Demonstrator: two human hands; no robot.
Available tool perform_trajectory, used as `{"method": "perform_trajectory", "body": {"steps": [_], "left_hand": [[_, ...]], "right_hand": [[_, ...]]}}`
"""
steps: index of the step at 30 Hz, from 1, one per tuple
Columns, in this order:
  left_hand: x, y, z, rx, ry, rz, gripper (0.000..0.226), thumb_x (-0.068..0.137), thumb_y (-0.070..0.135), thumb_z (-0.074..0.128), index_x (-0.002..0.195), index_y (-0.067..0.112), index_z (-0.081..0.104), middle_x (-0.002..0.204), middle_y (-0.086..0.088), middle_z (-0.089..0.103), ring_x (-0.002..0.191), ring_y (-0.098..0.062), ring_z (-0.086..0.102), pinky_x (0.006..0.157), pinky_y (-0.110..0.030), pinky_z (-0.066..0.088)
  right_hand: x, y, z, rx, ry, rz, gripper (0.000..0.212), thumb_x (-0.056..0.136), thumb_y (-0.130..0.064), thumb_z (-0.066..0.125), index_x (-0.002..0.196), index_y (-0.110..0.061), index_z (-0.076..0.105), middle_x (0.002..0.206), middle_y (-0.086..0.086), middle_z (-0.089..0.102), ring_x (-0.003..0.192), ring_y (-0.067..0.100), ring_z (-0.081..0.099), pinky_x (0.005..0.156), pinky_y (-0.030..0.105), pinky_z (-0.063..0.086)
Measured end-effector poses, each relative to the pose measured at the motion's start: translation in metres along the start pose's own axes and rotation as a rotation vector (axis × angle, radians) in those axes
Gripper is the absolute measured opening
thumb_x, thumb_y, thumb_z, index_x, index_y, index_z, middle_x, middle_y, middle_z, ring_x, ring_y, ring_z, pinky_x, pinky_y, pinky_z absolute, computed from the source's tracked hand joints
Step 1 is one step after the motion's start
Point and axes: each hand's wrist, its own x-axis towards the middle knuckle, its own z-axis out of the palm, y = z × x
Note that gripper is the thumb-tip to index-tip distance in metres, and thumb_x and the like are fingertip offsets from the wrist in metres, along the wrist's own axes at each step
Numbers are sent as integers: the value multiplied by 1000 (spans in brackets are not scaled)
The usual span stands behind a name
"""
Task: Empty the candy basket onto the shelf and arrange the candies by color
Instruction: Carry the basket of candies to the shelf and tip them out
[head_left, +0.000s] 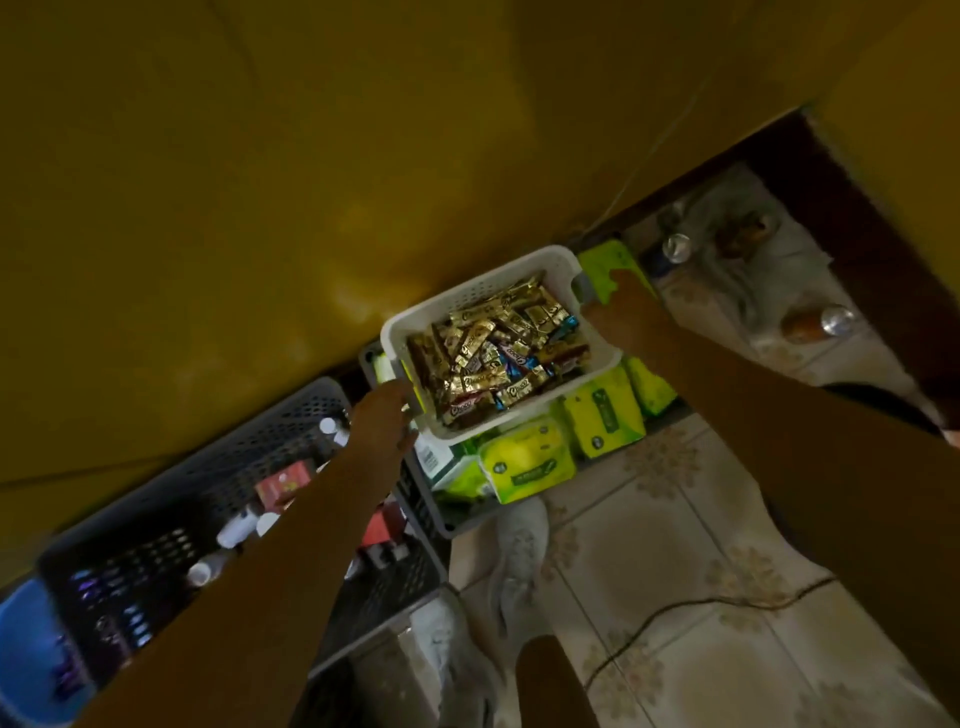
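A white perforated candy basket (467, 299) sits in the middle of the head view, above green packets. It is full of wrapped candies (493, 353), mostly gold, with a few blue and red ones among them. My left hand (382, 421) grips the basket's grey handle at its lower-left end. My right hand (621, 306) grips the handle at the upper-right end. No shelf surface is plainly visible.
Green and yellow packets (524, 462) fill a grey crate under the basket. A dark crate (156, 525) with small bottles and a red box lies at the left, a blue tub (26, 649) beside it. Tiled floor (675, 571), a cable and metal cans lie to the right. A yellow wall (311, 156) rises behind.
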Motion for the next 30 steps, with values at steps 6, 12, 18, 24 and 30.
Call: {"method": "perform_trajectory", "body": {"steps": [6, 12, 18, 24, 30], "left_hand": [[8, 4, 13, 130, 114, -2, 28, 94, 17, 58, 68, 14, 48, 65, -6, 40, 57, -17, 38, 66, -33, 36], [-25, 15, 4, 243, 109, 23, 28, 95, 7, 52, 69, 12, 43, 63, -7, 41, 51, -15, 35, 50, -25, 26], [-86, 30, -19, 289, 25, 109, 28, 93, 0, 48, 68, 14, 47, 60, -4, 46, 44, -11, 38, 42, -19, 30], [-172, 49, -47, 417, -180, 312, 29, 93, -9, 44, 72, 6, 56, 44, 4, 49, 31, -2, 43, 34, -14, 34], [-270, 60, -90, 526, -395, 416, 7, 82, 2, 64, 86, 7, 67, 83, -10, 64, 77, -24, 60, 66, -36, 48]], "right_hand": [[16, -6, -5, 40, -63, 159, 38, 99, -28, 48, 66, -11, 41, 65, 6, 37, 56, 17, 37, 67, 30, 32], [-14, 2, -10, 154, -173, 176, 22, 96, -10, 48, 74, -8, 45, 70, 5, 37, 58, 16, 35, 72, 32, 28], [-72, 6, -21, 372, -30, 239, 21, 93, -15, 54, 76, -7, 46, 72, 10, 39, 63, 21, 37, 64, 32, 30], [-183, 24, -41, 675, 58, 359, 16, 87, -7, 55, 74, 2, 52, 81, 31, 36, 79, 22, 47, 71, 35, 35], [-352, 34, -47, 979, 234, 396, 2, 82, -8, 62, 80, -7, 60, 82, 12, 55, 82, 24, 50, 73, 37, 39]]}}
